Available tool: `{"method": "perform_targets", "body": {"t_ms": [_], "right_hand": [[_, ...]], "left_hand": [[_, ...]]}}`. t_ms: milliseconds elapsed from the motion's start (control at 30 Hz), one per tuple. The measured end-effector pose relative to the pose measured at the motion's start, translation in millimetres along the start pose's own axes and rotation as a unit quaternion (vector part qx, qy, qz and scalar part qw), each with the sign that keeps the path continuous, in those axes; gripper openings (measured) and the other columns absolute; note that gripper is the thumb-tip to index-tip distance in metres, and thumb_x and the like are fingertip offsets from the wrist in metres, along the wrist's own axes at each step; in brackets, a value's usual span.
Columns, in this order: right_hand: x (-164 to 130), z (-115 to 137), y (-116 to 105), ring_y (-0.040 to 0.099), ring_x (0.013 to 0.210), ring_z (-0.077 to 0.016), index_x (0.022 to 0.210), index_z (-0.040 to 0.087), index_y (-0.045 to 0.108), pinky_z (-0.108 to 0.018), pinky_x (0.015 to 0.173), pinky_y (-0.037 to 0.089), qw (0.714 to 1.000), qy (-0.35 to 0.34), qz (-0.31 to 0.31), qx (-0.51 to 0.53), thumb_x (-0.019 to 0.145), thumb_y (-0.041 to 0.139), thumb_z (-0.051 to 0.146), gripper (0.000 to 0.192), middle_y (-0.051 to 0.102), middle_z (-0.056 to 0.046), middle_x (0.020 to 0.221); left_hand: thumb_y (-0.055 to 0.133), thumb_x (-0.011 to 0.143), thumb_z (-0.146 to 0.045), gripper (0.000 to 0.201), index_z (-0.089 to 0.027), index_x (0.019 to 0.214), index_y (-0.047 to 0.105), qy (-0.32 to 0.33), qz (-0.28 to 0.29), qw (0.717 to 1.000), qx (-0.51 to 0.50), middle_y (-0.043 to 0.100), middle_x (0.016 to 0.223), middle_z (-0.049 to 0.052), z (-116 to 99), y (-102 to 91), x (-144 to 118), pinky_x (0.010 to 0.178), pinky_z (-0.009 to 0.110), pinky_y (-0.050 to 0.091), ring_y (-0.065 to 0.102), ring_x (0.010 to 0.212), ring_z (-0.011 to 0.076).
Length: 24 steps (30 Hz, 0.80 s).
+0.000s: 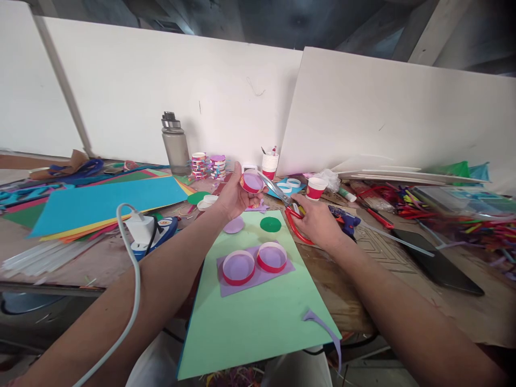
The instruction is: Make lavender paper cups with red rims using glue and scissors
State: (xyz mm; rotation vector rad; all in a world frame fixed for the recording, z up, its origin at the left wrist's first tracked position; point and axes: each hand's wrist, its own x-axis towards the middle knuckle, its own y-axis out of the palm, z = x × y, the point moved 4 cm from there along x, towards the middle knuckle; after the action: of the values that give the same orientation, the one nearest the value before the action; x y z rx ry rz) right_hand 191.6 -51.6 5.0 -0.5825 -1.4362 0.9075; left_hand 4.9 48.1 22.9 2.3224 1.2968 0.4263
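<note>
My left hand holds up a short red ring backed with purple paper above the table. My right hand grips red-handled scissors, whose blades point up-left and touch the ring's edge. Below lies a light green sheet bearing a purple paper piece with two more red rings glued on it. A green paper disc and a purple disc lie on the sheet's far end. A purple offcut strip curls at its near right corner.
A blue glue gun, a white charger with cable, coloured paper stacks, a grey bottle, stacked decorated rings, red-and-white paper cups, a dark tablet and coloured sticks crowd the wooden table. White boards stand behind.
</note>
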Motion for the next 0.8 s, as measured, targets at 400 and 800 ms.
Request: {"method": "perform_targets", "body": {"t_ms": [400, 800], "right_hand": [[-0.1, -2.9, 2.6, 0.069, 0.094, -0.0294, 0.137, 0.011, 0.058, -0.036, 0.083, 0.051, 0.998, -0.027, -0.006, 0.054, 0.095, 0.051, 0.031, 0.048, 0.075, -0.016, 0.104], [-0.9, 1.3, -0.4, 0.070, 0.079, -0.0297, 0.138, 0.016, 0.059, -0.034, 0.068, 0.045, 1.000, 0.014, 0.025, -0.009, 0.094, 0.054, 0.031, 0.047, 0.077, -0.012, 0.090]], "left_hand": [[0.050, 0.093, -0.072, 0.063, -0.012, 0.100, 0.067, 0.061, -0.024, 0.997, -0.030, 0.075, 0.078, 0.010, 0.0, 3.4, -2.7, 0.059, 0.024, 0.055, 0.075, 0.072, 0.0194], [0.050, 0.091, -0.075, 0.063, -0.014, 0.094, 0.066, 0.024, -0.012, 1.000, -0.007, 0.072, 0.073, 0.008, 5.0, 5.8, -2.4, 0.052, 0.024, 0.051, 0.073, 0.065, 0.0184]]}}
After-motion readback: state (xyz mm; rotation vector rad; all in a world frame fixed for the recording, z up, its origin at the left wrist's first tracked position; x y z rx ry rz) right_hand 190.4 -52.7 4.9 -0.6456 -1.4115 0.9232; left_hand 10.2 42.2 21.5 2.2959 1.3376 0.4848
